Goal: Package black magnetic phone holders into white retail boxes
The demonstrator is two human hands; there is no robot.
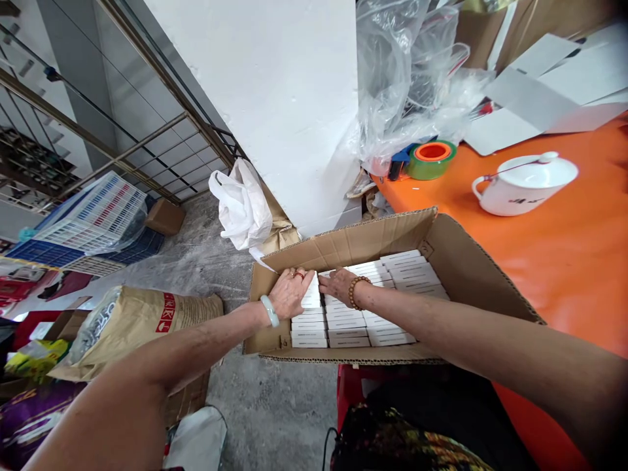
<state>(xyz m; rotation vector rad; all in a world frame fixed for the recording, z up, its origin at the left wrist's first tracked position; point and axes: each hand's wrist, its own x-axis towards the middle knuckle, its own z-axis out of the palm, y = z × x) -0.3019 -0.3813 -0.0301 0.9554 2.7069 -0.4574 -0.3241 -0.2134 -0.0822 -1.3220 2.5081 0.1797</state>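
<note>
A brown cardboard carton (353,248) stands open in front of me, with rows of small white boxes (348,332) packed in it. My left hand (290,292), wearing a pale bangle, is at the carton's left end. Its fingers and thumb close around a white box (312,296) raised above its neighbours. My right hand (339,286), with a beaded bracelet, rests over the boxes just to the right. Its fingers stretch left, touching the box tops, and the fingertips come near the box in my left hand. Part of the rows is hidden under my right forearm.
An orange table (549,255) on the right bears a lidded white cup (524,185), green tape (432,160) and clear plastic bags (402,72). A white pillar (275,98) rises behind the carton. On the left are a paper sack (142,327) and plastic crates (93,209).
</note>
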